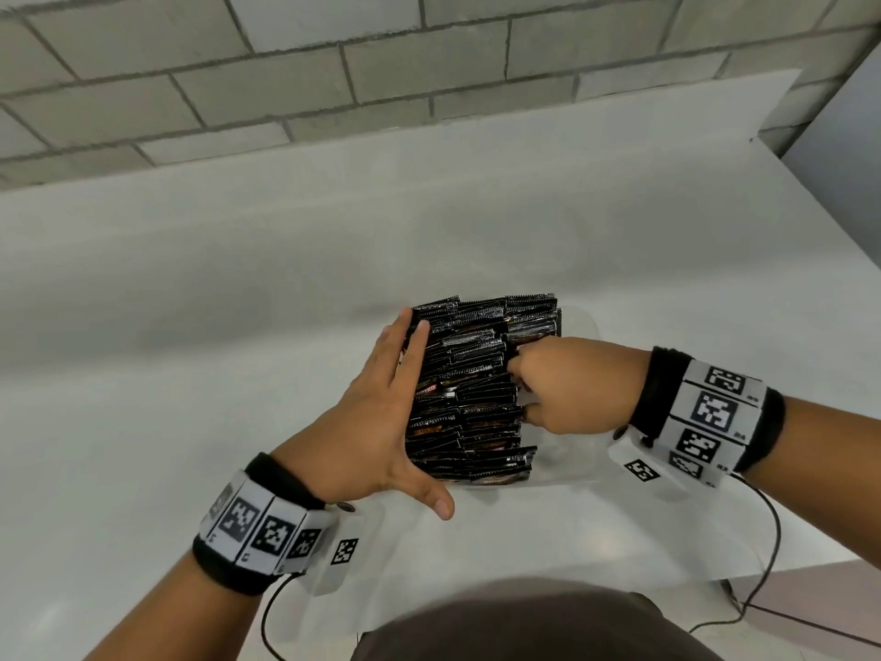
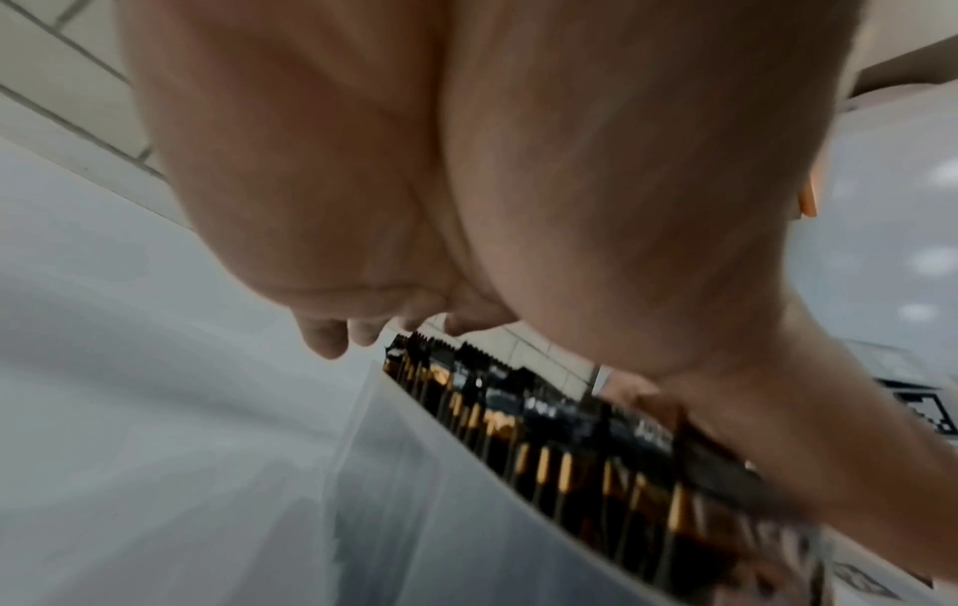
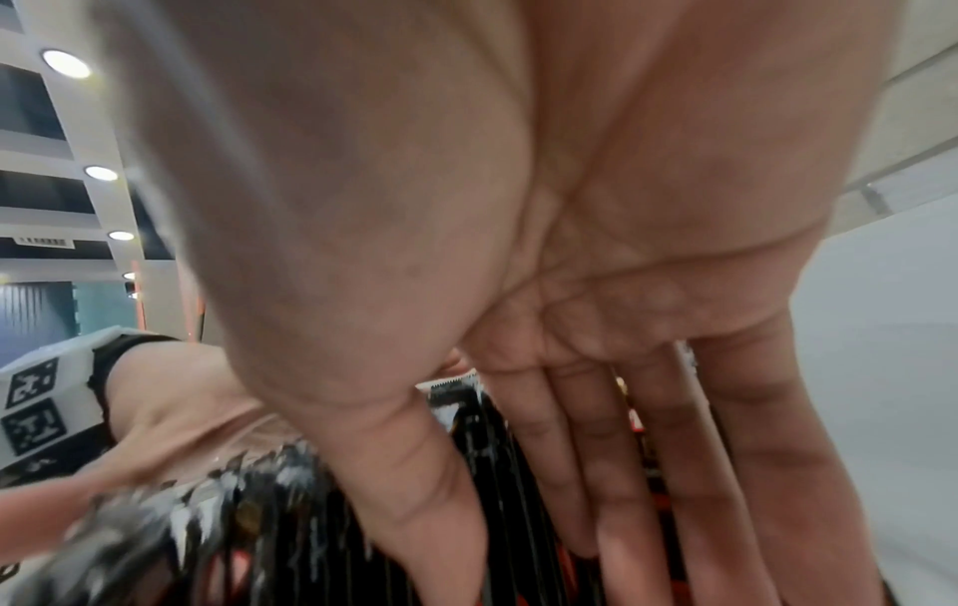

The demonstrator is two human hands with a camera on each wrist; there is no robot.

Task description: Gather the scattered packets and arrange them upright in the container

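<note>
Nearest, left hand (image 1: pixel 381 417), fingers flat against packets (image 1: pixel 476 388) in clear container (image 1: pixel 579 326). Right hand (image 1: pixel 567 388) reaching straight-fingered among packets (tips hidden). Beyond, white table (image 1: pixel 286 279), block wall (image 1: pixel 333 64).

Soft, even indoor light fills the head view; the white table (image 1: pixel 238 279) looks pale grey with only faint shadows under the hands. The block wall (image 1: pixel 286 64) bends at the edges from the wide lens. Small glints show on the black packets (image 1: pixel 476 384). Both wrist views are dimmer and smeared by blur, with the palms close and out of focus. Round ceiling lamps (image 3: pixel 66 63) glare in the right wrist view.
</note>
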